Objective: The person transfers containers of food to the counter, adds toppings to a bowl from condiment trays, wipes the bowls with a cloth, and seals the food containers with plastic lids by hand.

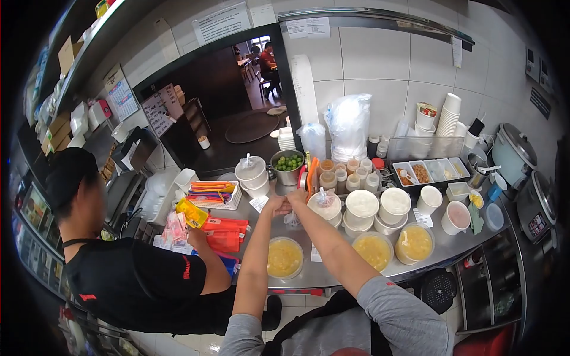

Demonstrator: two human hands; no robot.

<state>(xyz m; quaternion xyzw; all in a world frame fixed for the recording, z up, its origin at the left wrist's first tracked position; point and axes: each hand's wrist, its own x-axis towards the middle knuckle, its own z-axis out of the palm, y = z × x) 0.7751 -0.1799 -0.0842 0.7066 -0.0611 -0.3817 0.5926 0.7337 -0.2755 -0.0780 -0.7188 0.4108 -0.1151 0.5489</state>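
My left hand (277, 206) and my right hand (297, 197) meet over the steel counter, fingers closed and close together. Crumpled clear plastic (292, 220) shows just below them; whether they grip it is hidden. In front of my forearms sits a round tub of yellow soup (285, 258). Left of my hands, a lidded white container (252, 172) has a small tied bag on top. To the right, another white container (325, 206) also carries a tied bag. Behind my hands stands a metal pot of green limes (288, 166), with orange packets (312, 173) beside it.
On the left a co-worker in black (148, 279) handles colourful packets (191, 213) near a white basket (214, 194). Right of me are more soup tubs (373, 251), lidded white containers (361, 206), sauce bottles (352, 178), a condiment tray (430, 172) and rice cookers (515, 148).
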